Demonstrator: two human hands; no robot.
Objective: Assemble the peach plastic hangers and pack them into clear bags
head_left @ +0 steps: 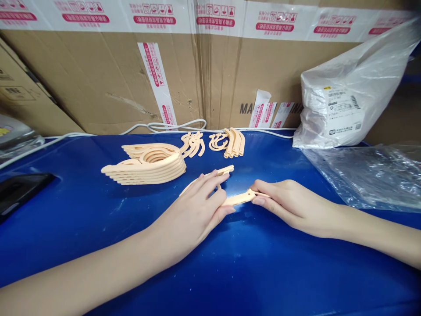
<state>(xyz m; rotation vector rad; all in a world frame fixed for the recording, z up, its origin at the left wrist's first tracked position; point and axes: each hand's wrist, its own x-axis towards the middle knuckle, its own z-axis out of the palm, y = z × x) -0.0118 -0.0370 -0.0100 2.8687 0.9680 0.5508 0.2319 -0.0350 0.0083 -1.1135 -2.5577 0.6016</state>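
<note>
My left hand (199,208) lies over a cream plastic hanger frame (237,199), its fingers and thumb closed round the middle and hiding much of it. One arm of the frame points right, and another part shows above my fingertips. At the right arm's tip, my right hand (296,204) pinches a thin cream plastic piece (263,194) against the end; most of that piece is hidden. Behind my left hand stands a stack of matching hanger frames (148,175). Small curved hooks (192,145) and several curved arm pieces (235,142) lie beyond.
The table (210,272) is blue and glossy. A large cardboard box (112,79) forms the back, with a white cable (138,127) along its foot. At right are a white plastic parcel (342,101) and clear plastic film (368,175). A black phone-like object (23,191) lies left.
</note>
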